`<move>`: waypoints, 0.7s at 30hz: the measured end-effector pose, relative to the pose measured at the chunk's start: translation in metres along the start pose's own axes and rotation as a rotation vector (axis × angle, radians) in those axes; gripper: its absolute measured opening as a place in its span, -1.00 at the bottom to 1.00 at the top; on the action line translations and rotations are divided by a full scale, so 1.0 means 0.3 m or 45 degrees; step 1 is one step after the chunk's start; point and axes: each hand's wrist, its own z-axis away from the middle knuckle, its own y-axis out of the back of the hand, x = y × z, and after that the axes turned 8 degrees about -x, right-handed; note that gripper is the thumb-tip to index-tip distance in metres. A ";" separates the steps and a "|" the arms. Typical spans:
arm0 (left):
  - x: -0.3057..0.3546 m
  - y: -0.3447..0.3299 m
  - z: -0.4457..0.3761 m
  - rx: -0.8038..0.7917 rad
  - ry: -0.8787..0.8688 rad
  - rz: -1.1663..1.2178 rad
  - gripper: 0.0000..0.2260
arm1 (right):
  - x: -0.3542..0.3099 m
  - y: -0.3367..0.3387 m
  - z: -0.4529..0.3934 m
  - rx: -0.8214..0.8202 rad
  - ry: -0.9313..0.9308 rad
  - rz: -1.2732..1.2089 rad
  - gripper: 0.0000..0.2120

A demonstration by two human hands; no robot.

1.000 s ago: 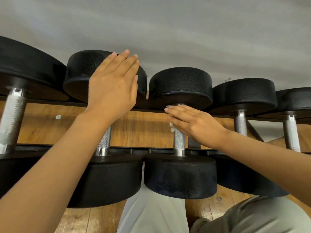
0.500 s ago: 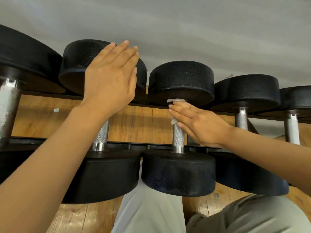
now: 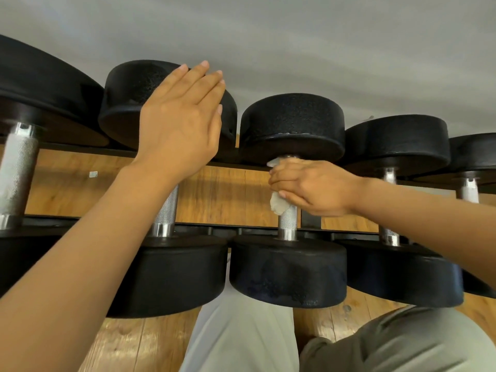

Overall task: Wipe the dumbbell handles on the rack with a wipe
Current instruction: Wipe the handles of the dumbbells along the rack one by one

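The dumbbell handle (image 3: 287, 221) runs straight away from the viewer; the right hand (image 3: 308, 186) grasps the wipe (image 3: 277, 204) around its hidden upper half. The left hand (image 3: 182, 122) lies flat, fingers released.

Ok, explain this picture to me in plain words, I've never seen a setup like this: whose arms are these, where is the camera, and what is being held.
There is no machine here. The arms belong to a person, and the camera sits on that person's head, looking forward and down, so you see the scene as they do.

In front of them is a rack with a row of black dumbbells lying side by side, each with a silver metal handle between two round weights.

The right hand is curled around the upper part of the middle dumbbell handle, with a white wipe bunched between the fingers and the metal. That is the cleaning.

The left hand holds nothing. Its fingers are straight, and it is raised in front of the far weight of the neighbouring dumbbell; whether it touches it I cannot tell.

At the bottom are the person's light trousers and a wooden floor.
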 end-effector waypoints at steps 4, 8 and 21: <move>0.001 0.003 0.000 -0.010 -0.009 -0.003 -0.60 | -0.061 -0.027 0.053 -0.211 0.241 -0.217 -0.60; 0.000 0.000 0.001 -0.021 -0.007 -0.013 -0.59 | -0.024 -0.066 0.101 -0.175 0.381 -0.174 -0.60; 0.007 0.003 0.000 -0.031 0.017 -0.041 -0.60 | -0.016 -0.191 0.115 0.194 0.324 -0.250 -0.62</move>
